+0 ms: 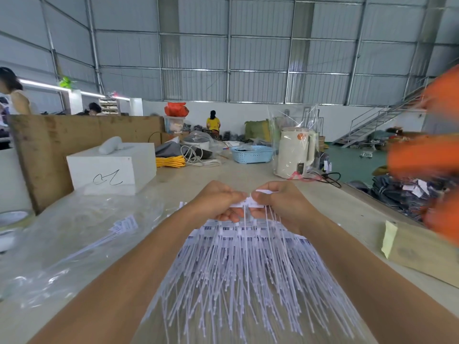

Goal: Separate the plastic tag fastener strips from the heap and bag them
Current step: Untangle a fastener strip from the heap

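A heap of white plastic tag fastener strips (248, 269) lies fanned out on the table between my forearms, the thin tails pointing toward me. My left hand (218, 202) and my right hand (280, 202) meet above the far end of the heap. Both pinch the header of one raised strip (248, 202), and its tails hang down onto the heap. To the left, a clear plastic bag (74, 244) lies flat, with a few separated strips (119, 228) on or in it.
A white box (111, 167) stands at the back left. A cream kettle in plastic wrap (295, 152), a blue basket (250, 153) and yellow cord (170, 161) sit farther back. A brown cardboard piece with a yellow note (407, 247) lies right. A blurred orange-sleeved person (432, 155) is at the right edge.
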The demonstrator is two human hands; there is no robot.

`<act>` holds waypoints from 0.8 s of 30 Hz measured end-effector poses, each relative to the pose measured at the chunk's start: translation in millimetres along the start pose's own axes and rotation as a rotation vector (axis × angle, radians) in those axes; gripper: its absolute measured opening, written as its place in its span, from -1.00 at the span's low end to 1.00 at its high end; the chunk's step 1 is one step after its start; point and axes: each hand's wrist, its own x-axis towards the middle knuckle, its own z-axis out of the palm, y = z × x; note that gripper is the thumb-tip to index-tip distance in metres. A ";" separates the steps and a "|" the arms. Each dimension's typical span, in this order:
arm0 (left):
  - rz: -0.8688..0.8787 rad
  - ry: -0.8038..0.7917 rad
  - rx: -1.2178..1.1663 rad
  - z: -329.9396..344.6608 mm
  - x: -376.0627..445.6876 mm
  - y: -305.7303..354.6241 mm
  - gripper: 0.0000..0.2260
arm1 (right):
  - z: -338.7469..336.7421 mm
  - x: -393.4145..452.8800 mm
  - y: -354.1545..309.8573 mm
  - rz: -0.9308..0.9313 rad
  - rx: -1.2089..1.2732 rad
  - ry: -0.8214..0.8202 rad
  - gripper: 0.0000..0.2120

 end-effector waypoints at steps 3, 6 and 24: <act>0.044 0.009 -0.020 -0.5 -1.5 -1.8 -0.93 | 0.4 -1.0 -1.9 -0.001 0.006 0.002 -0.95; 0.067 0.054 -0.028 -2.3 -1.4 -2.0 -0.93 | -2.8 -0.3 -3.6 0.019 0.010 0.047 -0.86; 0.104 0.033 -0.117 -0.4 -4.4 0.1 -0.92 | -1.7 -0.8 -3.8 0.002 -0.064 0.007 -0.80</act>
